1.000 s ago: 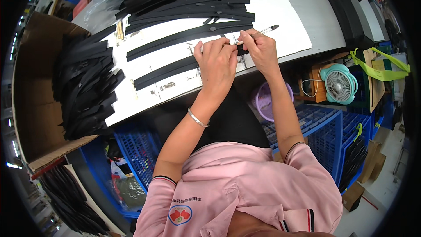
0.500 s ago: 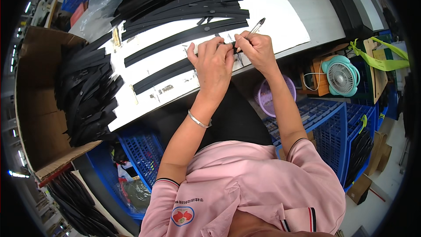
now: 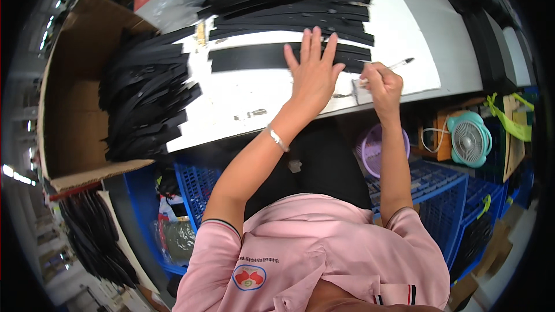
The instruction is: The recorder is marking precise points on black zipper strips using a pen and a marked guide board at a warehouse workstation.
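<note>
One open, brown cardboard box (image 3: 75,130) stands at the far left, and against it here's a ragged heap of black, fabric-like strips (image 3: 139,104), overlapping the left edge of a flat white board (image 3: 217,101) on the table. Across to the middle: a thick bundle of long black strips (image 3: 289,3) lies along the far side, and nearer, on the board, lie flat, matte-black bands (image 3: 248,56). Down on them goes the left hand (image 3: 315,78), palm low, fingers spread wide, gripping nothing! Just beside the bands' right end, the right hand (image 3: 386,84) is curled around a slim, clear pen with a dark end (image 3: 408,60), that end pointing up and right; whether the hand touches the bands, I can't tell. Below the table edge, a round purple plastic basket (image 3: 370,159) sits partly behind the right forearm, and farther right, a turquoise fan (image 3: 469,138).
</note>
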`<state>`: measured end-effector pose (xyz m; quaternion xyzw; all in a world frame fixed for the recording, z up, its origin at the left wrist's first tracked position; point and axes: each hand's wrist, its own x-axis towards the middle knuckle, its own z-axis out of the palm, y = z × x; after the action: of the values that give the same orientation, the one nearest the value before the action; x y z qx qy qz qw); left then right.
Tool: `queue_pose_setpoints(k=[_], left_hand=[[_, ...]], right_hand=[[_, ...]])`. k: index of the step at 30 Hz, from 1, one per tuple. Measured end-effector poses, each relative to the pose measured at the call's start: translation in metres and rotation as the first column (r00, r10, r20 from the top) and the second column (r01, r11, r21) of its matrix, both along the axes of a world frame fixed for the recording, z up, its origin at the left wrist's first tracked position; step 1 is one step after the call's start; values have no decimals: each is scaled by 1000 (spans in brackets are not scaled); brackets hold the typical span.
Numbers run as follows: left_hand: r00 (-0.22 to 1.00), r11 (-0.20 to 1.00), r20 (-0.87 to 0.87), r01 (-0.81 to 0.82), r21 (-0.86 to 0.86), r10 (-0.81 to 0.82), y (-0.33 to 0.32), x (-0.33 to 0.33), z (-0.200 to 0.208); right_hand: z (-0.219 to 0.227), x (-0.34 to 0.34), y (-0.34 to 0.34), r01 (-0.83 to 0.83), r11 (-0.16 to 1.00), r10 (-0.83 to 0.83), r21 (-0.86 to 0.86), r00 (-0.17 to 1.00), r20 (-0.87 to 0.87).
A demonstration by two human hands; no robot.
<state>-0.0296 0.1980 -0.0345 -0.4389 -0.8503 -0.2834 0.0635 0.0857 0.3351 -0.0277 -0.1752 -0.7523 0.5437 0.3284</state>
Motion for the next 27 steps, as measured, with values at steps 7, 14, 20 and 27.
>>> queue_pose_setpoints(k=[7, 14, 20, 27], left_hand=[[995, 998, 82, -53, 17, 52, 36, -107, 5], [989, 1000, 150, -17, 6, 16, 0, -99, 13], [986, 986, -49, -159, 40, 161, -125, -60, 22], [720, 855, -575, -515, -66, 389, -251, -91, 0]], right_hand=[[1, -5, -4, 13, 1000, -13, -10, 1000, -17], [-5, -3, -4, 9, 998, -9, -60, 1000, 7], [-3, -3, -4, 23, 999, -23, -48, 1000, -5], [-7, 0, 11, 15, 1000, -15, -14, 1000, 19]])
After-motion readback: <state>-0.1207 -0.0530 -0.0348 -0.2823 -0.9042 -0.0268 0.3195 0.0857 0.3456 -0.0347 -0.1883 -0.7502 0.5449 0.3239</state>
